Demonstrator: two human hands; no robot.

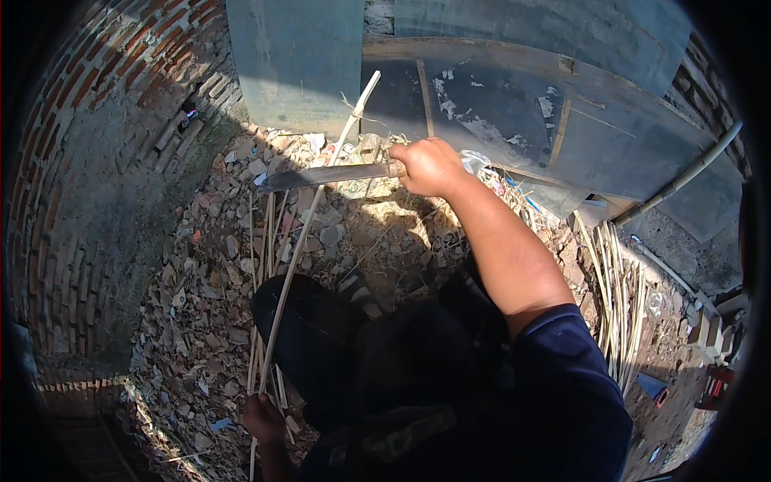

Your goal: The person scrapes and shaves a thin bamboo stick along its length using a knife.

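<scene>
Dark navy shirt [566, 369] nearest, with a long knife [361, 172] held level across a pale stick [304, 237].
The knife's handle is enclosed by the right grip [431, 167], fingers curled tight; its blade is pointed left and crosses the stick's upper part, though whether they touch cannot be told. The stick is slanted from upper middle to lower left, past a dark-clad knee [317, 321], and its lower part is clasped by the shadowed left grip [263, 418]. Beyond the blade, room is bounded by the lower edges of grey boards [297, 72]; leftward, a stretch of rubble [197, 321] is spread between blade tip and brick wall [76, 177]. More sticks [614, 305] are bunched right of the sleeved arm.
</scene>
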